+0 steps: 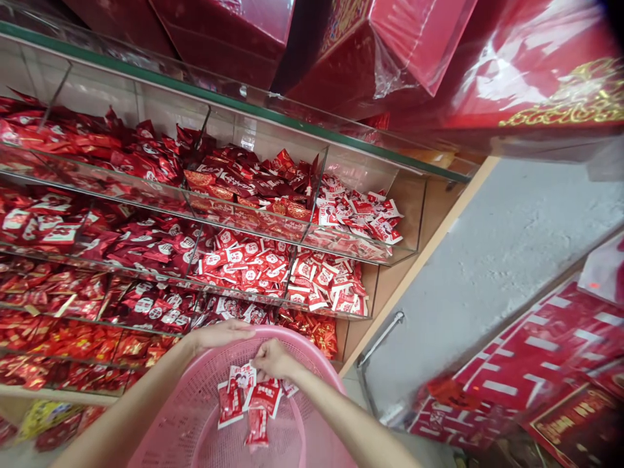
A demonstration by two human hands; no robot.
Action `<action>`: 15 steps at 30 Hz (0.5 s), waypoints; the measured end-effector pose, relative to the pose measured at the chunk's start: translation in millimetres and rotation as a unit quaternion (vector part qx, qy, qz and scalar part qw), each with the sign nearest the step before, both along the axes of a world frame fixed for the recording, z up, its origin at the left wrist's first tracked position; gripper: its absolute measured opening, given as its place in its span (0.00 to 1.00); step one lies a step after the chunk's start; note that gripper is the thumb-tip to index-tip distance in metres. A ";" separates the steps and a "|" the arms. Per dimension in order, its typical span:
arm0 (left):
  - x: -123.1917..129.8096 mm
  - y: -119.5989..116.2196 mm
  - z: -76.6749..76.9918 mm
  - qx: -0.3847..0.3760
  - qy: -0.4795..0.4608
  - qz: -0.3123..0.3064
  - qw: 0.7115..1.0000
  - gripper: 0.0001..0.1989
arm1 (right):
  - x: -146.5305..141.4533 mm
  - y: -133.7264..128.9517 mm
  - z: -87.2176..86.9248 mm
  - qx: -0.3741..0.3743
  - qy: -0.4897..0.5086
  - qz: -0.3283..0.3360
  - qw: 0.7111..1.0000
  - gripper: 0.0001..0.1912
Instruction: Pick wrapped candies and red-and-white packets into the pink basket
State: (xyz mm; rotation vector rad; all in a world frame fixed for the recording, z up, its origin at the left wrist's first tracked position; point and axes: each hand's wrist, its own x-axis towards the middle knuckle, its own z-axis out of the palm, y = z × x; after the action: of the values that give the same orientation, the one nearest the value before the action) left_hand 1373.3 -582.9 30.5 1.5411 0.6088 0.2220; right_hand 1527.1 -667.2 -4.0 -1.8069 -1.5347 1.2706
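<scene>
Below the shelves is a pink plastic basket (316, 354) with perforated walls. My left hand (221, 335) lies along its upper left rim, fingers stretched and the thumb side toward the rim. Over the inside of the basket, my right hand (273, 361) is closed in a pinch on a red and white candy packet (242, 376). More red and white packets (231, 404) are in the basket, just below my right hand. Part of the packets beside my right fingers is covered by the hand.
Clear-walled shelf bins hold red packets (244, 263), with red and white ones (358, 211) at upper right. Large red boxes (414, 39) sit above a glass shelf edge (273, 110). A grey wall (507, 240) and red packaging (536, 344) stand at right.
</scene>
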 end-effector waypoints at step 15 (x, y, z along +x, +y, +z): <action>5.6 12.6 -20.6 0.007 0.002 -0.032 0.999 0.25 | -7.6 -18.1 22.1 0.143 -0.380 0.005 0.914 0.13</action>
State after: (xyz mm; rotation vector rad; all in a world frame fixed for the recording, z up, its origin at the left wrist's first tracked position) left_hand 1378.9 -570.4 9.9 1.5715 0.5618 0.1754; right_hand 1519.5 -685.3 18.1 -2.2011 -1.9755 0.2793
